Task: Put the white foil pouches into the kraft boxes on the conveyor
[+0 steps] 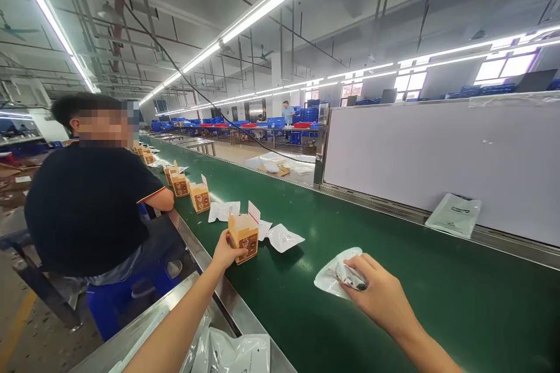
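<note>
My left hand [228, 252] grips a small orange-and-brown cardboard box [245, 238] by its near side, with the top flaps standing up. The box is on or just above the green conveyor belt [306, 268]. To the right, my right hand [378, 291] pinches a white plastic pouch [329, 275], bunched between thumb and fingers over the belt. Just behind the held box lies another white pouch [284, 238], and one more pouch [224, 211] rests to its left. Farther up the belt stands an open box [200, 197] of the same kind.
Several more boxes [177, 182] line the belt's left side. A co-worker [96, 204] sits at the left edge. White pouches [231, 351] lie in a metal tray below my left arm. A pouch [455, 215] leans against the white panel [437, 157] on the right.
</note>
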A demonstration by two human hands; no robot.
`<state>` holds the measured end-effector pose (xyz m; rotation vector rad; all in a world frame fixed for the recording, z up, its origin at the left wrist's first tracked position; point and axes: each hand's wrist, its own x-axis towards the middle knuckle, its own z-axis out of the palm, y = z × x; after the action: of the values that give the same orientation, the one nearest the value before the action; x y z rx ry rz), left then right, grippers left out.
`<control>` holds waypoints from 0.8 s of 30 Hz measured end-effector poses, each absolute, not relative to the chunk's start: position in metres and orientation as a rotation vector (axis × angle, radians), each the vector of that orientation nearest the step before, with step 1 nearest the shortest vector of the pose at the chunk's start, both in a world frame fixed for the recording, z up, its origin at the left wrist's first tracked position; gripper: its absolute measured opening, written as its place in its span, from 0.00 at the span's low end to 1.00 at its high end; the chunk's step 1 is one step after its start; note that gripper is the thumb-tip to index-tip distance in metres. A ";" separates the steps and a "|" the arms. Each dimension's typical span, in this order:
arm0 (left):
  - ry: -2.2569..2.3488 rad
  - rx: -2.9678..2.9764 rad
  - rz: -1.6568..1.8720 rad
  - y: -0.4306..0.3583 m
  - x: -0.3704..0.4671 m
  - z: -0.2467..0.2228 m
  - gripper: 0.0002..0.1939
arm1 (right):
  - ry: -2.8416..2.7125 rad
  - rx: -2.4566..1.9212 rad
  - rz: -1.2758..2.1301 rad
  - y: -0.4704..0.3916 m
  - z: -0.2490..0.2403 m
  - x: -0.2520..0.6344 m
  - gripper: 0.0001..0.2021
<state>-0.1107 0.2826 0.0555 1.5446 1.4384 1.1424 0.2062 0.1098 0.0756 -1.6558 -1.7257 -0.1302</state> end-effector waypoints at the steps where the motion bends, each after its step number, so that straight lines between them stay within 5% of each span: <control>1: 1.421 1.594 1.152 0.271 -0.106 0.060 0.37 | -1.680 -1.599 -0.266 0.102 0.093 0.200 0.03; 6: 1.334 1.947 1.176 0.189 -0.076 0.088 0.34 | -1.546 -1.057 -0.880 0.076 0.162 0.151 0.13; 12: 1.368 2.114 1.346 0.114 -0.049 0.102 0.29 | -1.787 -0.955 -0.926 0.060 0.156 0.119 0.11; 19: 1.304 2.474 1.423 0.101 -0.053 0.096 0.30 | -2.435 -1.202 -0.204 0.018 0.149 0.136 0.23; 24: 1.103 2.601 1.428 0.084 -0.037 0.096 0.31 | -2.357 -1.254 0.493 0.009 0.160 0.138 0.27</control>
<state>-0.0372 0.0843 0.0960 2.6015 1.1026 1.4280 0.1376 0.0094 0.1600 -1.2537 -2.3575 0.4926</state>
